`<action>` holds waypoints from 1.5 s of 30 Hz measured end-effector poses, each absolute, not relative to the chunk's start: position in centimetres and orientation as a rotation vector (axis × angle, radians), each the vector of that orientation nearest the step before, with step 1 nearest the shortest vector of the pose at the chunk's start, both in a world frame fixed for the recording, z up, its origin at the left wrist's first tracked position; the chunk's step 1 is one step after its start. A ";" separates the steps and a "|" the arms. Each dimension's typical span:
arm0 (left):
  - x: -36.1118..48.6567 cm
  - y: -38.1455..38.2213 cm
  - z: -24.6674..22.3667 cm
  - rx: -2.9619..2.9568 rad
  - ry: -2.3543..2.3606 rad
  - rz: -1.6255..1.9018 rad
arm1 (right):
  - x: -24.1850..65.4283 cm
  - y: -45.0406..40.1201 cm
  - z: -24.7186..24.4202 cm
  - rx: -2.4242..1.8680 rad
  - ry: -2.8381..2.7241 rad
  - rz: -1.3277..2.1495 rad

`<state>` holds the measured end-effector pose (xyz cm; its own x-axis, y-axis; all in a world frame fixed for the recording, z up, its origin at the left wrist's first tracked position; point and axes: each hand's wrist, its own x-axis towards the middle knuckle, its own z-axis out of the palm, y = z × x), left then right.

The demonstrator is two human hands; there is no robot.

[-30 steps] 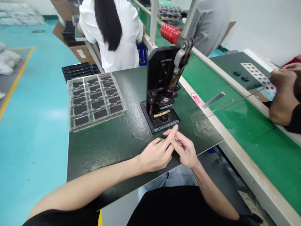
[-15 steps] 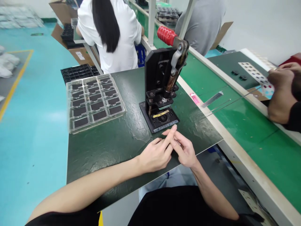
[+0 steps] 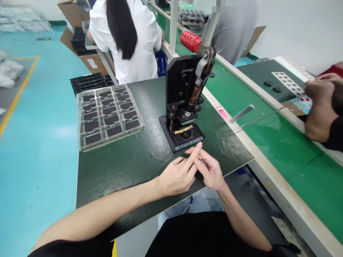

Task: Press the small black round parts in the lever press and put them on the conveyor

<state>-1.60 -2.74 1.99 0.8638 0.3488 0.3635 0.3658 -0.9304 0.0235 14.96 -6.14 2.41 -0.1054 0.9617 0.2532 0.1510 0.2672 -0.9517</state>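
Observation:
My left hand (image 3: 178, 177) and my right hand (image 3: 212, 174) meet in front of the press, over the near edge of the green tabletop. Their fingers cross and press together, the left index finger pointing up toward the press base. Both hands are closed; whatever lies between the fingers, if anything, is hidden. Just beyond them stands a black hand press (image 3: 178, 80) with its red-handled lever (image 3: 190, 41) raised. On its base lies a yellow strip (image 3: 183, 130) across a black recessed fixture. To the left sits a clear tray (image 3: 109, 116) with dark flat pieces in its pockets.
A green conveyor belt (image 3: 289, 150) runs along the right, carrying a bundle of thin strips (image 3: 242, 113) near a pink piece (image 3: 222, 111). A co-worker's hands (image 3: 320, 96) are at the far right. Another person (image 3: 128, 43) sits ahead, near black trays (image 3: 89, 84).
My hands keep the same pose against each other. The whole view has shifted very slightly; the press, tray and yellow strip stay put.

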 end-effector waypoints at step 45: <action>-1.4 -2.7 1.2 -2.923 -0.489 -0.631 | 13.1 -5.4 2.6 -1.192 -1.410 0.786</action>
<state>-1.44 -2.72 1.18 0.8616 0.2870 0.4187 0.3334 -0.9419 -0.0404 13.07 -5.43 2.58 0.0795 0.9487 0.3060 0.2391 0.2798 -0.9298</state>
